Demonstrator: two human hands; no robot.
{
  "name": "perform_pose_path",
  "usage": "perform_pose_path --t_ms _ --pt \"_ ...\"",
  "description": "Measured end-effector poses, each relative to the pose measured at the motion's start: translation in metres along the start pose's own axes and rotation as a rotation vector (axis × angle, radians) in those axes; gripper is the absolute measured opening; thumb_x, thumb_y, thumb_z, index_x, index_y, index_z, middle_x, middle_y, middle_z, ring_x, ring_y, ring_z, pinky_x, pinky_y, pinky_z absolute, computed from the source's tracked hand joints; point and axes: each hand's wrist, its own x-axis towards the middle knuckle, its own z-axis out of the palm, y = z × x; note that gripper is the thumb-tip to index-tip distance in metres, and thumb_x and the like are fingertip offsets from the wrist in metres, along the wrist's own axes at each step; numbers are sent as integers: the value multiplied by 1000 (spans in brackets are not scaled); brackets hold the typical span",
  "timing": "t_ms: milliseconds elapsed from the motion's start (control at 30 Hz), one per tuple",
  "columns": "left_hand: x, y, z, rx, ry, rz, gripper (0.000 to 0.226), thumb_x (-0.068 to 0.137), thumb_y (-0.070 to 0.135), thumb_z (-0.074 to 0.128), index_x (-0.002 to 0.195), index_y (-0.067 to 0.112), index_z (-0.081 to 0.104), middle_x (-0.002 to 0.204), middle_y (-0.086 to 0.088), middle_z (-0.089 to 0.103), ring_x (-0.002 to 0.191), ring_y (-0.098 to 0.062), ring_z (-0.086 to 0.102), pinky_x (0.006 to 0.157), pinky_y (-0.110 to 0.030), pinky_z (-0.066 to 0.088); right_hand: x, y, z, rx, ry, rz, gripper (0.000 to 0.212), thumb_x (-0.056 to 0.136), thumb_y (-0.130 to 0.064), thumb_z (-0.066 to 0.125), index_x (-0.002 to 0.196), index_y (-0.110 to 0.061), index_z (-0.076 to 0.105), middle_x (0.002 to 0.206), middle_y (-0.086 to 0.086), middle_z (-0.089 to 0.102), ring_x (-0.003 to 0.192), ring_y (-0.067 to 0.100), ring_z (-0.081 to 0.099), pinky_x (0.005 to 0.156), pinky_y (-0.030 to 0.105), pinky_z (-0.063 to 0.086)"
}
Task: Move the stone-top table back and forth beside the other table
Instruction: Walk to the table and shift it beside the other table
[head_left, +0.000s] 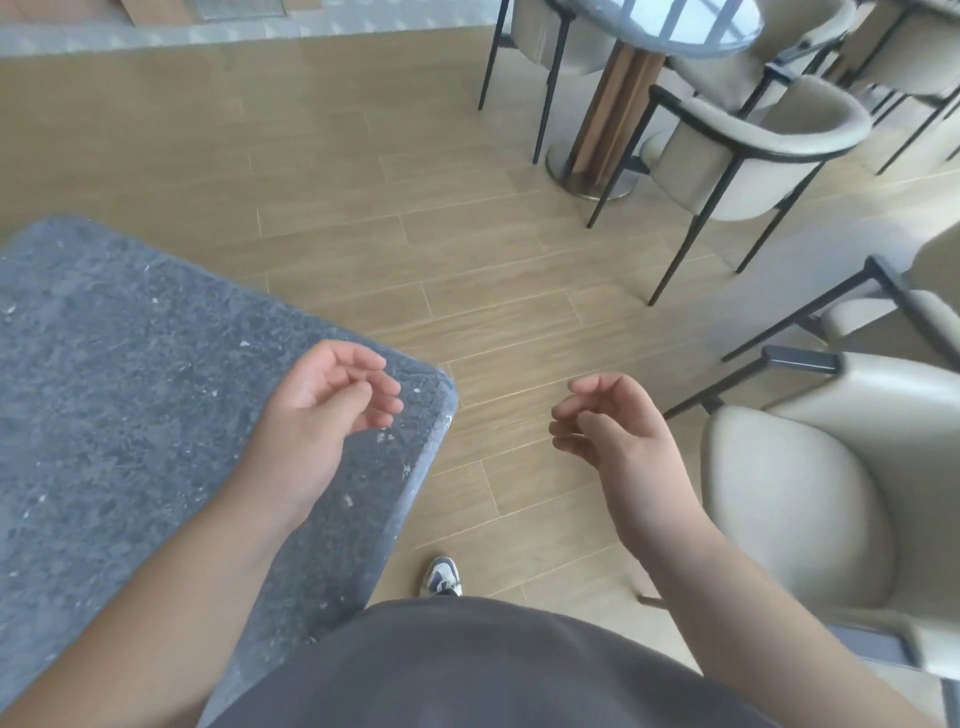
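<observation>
The stone-top table (114, 374) fills the lower left, its grey speckled top ending in a rounded corner near the frame's middle. My left hand (327, 400) hovers above that corner with fingers loosely curled, holding nothing. My right hand (608, 421) hangs over the wooden floor to the right of the table, fingers loosely curled and empty. Neither hand touches the table. The other table (696, 26), round with a glossy top on a wooden pedestal, stands at the upper right.
Cream upholstered chairs with black metal legs surround the round table (753, 150) and stand close at my right (810, 499). Wooden plank floor (415, 234) lies between the tables. My shoe (441, 574) shows beside the table edge.
</observation>
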Motion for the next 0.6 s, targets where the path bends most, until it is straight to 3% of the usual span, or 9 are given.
perform_pose_path --t_ms 233,333,433,600 --pt "68 9 10 29 2 -3 23 87 10 49 97 21 67 89 -2 73 85 -22 72 77 -30 60 72 -23 11 16 -18 -19 34 93 12 38 105 -12 60 84 -3 68 79 15 67 79 32 56" --pt "96 12 21 58 -6 14 31 94 1 46 97 24 67 90 -2 73 86 -21 72 79 -30 60 108 -30 8 23 -23 -20 34 93 13 37 105 -11 59 84 -1 68 79 16 66 80 35 56" --pt "125 15 35 52 44 18 35 97 -8 43 99 18 66 88 -2 73 83 -20 72 78 -28 60 145 -38 1 13 -51 -22 35 93 13 37 105 -11 60 84 -3 68 79 15 67 79 33 57" --pt "180 16 72 76 117 14 35 98 -5 44 98 20 67 89 -3 73 84 -21 72 79 -29 61 223 -51 -22 2 -121 -26 35 93 12 37 106 -11 60 85 -3 68 80 16 67 80 34 57"
